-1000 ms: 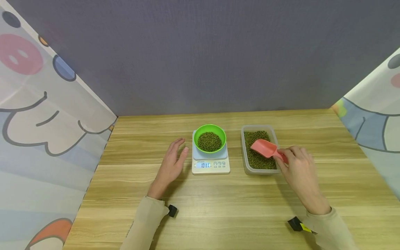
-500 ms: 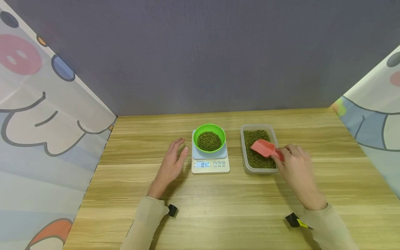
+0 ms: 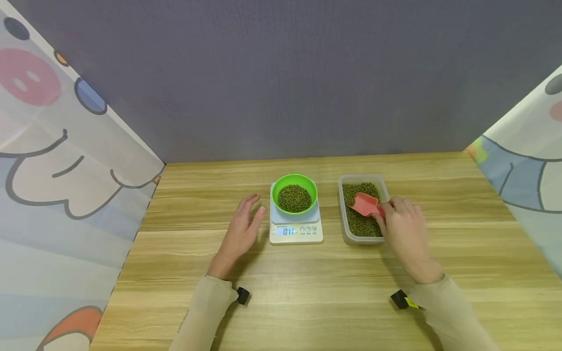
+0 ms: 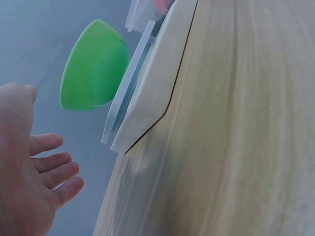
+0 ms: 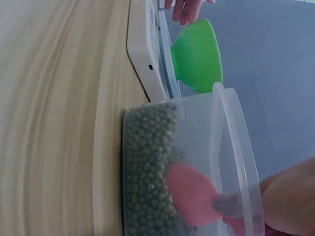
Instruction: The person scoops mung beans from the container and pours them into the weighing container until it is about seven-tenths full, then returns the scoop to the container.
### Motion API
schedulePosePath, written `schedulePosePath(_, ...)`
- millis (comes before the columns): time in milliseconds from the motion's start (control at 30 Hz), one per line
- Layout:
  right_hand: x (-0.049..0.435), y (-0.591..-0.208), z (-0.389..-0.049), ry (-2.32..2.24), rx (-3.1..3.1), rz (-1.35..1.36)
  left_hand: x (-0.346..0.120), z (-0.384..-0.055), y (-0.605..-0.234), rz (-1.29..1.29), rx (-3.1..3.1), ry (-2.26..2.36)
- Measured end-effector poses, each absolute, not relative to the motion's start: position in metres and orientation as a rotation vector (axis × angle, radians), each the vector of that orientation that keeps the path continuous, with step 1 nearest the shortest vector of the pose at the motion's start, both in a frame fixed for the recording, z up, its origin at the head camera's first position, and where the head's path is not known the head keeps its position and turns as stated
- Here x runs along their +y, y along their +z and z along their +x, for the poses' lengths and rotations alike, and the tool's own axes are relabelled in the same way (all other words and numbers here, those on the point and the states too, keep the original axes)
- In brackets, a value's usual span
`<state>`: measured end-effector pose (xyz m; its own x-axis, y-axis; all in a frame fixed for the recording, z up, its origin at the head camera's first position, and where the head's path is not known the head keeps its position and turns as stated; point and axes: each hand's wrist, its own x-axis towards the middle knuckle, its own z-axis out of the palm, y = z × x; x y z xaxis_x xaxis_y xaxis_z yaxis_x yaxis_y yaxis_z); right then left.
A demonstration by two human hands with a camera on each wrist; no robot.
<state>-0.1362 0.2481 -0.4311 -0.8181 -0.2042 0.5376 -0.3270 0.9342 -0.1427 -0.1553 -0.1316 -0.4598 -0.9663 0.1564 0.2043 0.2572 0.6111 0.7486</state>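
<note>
My right hand (image 3: 403,233) grips the handle of a pink scoop (image 3: 365,204). The scoop's blade dips into the mung beans (image 5: 147,172) inside a clear plastic container (image 3: 347,229). Left of it, a green bowl (image 3: 295,180) of mung beans (image 3: 294,199) sits on a white kitchen scale (image 3: 281,240), whose display seems to read 101.1. Beside the scale's left edge my left hand (image 3: 240,229) hovers with relaxed fingers, touching neither bowl nor scale. In the left wrist view that hand (image 4: 29,172) is apart from the bowl (image 4: 96,69).
Everything stands on a wood-grain table (image 3: 281,292). A grey wall panel (image 3: 281,83) rises behind its back edge. Printed cartoon sheets (image 3: 57,219) line both sides. The container stands a short gap to the right of the scale.
The right hand has shifted left with the scoop, and the blade now tilts lower into the beans. The left hand, bowl and scale stay where they were.
</note>
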Motion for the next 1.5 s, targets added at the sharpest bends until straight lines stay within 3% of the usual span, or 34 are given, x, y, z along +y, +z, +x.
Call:
schedulePosePath(800,0.240,-0.434,-0.147,0.491,-2.599,0.308,-0.134,-0.155,-0.461,-0.331,-2.720,-1.302)
schedulePosePath(1500,0.243,-0.437,-0.136,0.617,-2.467,0.311,-0.134,-0.155,-0.461,-0.333,-2.723,-1.307)
